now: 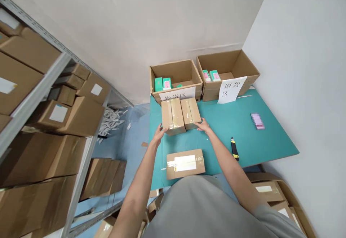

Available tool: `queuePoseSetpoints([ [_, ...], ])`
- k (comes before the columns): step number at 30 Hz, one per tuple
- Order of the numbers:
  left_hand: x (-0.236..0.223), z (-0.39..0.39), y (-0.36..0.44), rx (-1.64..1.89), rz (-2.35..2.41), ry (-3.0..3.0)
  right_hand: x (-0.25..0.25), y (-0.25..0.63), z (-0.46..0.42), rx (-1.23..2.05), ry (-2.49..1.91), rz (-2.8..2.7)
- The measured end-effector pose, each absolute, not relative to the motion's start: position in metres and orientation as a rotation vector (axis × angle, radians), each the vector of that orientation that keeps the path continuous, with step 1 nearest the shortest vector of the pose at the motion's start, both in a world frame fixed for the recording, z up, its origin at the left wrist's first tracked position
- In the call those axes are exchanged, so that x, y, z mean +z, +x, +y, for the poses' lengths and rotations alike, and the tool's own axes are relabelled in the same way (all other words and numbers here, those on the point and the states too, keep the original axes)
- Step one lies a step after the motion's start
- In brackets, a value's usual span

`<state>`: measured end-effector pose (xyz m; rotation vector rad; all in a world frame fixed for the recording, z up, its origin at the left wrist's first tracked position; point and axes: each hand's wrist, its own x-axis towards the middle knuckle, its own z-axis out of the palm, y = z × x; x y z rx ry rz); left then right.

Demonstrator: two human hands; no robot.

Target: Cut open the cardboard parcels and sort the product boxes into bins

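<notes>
Two taped cardboard boxes stand side by side on the green table [216,140]: a larger left box [173,115] and a smaller right box [190,112]. My left hand [159,135] grips the near left corner of the larger box, with thumb on its front. On the other side, my right hand [203,125] holds the near right corner of the smaller one. Closer to my body lies a third cardboard box [186,163], taped and bearing a white label. A yellow-and-black box cutter [234,149] rests right of my right forearm.
Behind are two open cartons, the left carton [175,66] and right carton [228,57], with small green boxes inside and paper signs in front. A blurred pink phone-like object [257,121] lies at right. Shelving [89,144] with boxes stands left; a wall bounds the right.
</notes>
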<state>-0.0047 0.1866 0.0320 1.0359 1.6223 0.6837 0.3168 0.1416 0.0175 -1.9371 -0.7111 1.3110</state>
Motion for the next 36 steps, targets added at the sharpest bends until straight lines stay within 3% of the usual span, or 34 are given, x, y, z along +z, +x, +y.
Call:
queuePoseSetpoints([
  [7,0.024,0.184,0.014,0.669,1.617,1.043,-0.003,0.314,0.145,1.387,-1.874,-0.562],
  [22,0.011,0.193,0.113,0.684,1.475,1.196,-0.01,0.426,0.142,1.178,-1.986,-0.648],
  [31,-0.01,0.047,-0.01,0.753,1.698,1.107,-0.043,0.465,-0.032,0.606,-2.46,-0.739],
  [36,-0.026,-0.03,-0.031,0.722,1.69,0.986,-0.054,0.47,-0.099,0.608,-2.623,-0.794],
])
